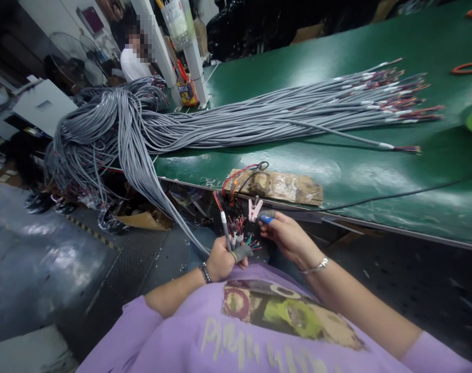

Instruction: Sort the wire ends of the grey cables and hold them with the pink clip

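My left hand (222, 259) is closed round the ends of several grey cables (170, 210). One cable end with a white band (223, 217) and bare coloured wires stands up above the fist. Beside it, a cluster of thin red, blue and green wires (238, 225) fans out. A grey cover wraps the left thumb. My right hand (284, 233) is pinched at the fingertips against a pale pink clothespin (254, 210), just right of the wires. Blue and grey coverings are on its fingertips, and part of the grip is hidden.
A wooden board (286, 187) with red and black leads lies at the edge of the green table (375, 176). A long bundle of grey cables (236, 116) stretches across the tabletop and droops over its left end. A person (135, 59) is at the far left behind a white post.
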The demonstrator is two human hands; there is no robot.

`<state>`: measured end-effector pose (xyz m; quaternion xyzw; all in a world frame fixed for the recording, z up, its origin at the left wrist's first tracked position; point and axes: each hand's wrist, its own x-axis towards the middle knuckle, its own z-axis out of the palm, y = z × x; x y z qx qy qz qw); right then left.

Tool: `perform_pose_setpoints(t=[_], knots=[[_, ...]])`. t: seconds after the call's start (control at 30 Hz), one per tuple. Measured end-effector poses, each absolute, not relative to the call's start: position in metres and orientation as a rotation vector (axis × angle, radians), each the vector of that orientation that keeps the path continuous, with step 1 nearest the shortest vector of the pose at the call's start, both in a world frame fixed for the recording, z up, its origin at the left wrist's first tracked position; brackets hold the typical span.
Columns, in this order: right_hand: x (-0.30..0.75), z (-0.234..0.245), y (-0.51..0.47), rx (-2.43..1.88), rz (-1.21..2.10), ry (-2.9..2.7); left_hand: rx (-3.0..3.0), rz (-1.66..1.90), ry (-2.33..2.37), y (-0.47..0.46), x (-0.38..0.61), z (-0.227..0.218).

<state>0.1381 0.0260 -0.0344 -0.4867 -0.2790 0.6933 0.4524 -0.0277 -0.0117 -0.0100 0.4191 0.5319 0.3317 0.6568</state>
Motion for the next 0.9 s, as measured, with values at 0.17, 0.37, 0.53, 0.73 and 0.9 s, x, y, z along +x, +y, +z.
perform_pose_setpoints(t=[0.17,0.37,0.53,0.73,0.9], knots=[[0.142,-0.016,0.022,-1.047,2.044,-0.760,0.910,0.831,1.227,-0.012,-0.028,-0.019],[0.131,-0.019,0.017,-1.162,1.948,-0.968,0.890,0.813,1.227,-0.011,-0.027,-0.015],[0.129,-0.020,0.017,-1.165,1.877,-1.063,0.917,0.796,1.206,-0.010,-0.028,-0.013],[0.128,-0.005,0.014,-1.003,1.914,-1.176,0.976,0.660,1.157,-0.007,-0.027,-0.013],[0.120,-0.014,0.009,-1.088,1.815,-1.030,0.915,0.753,1.202,-0.008,-0.025,-0.015]])
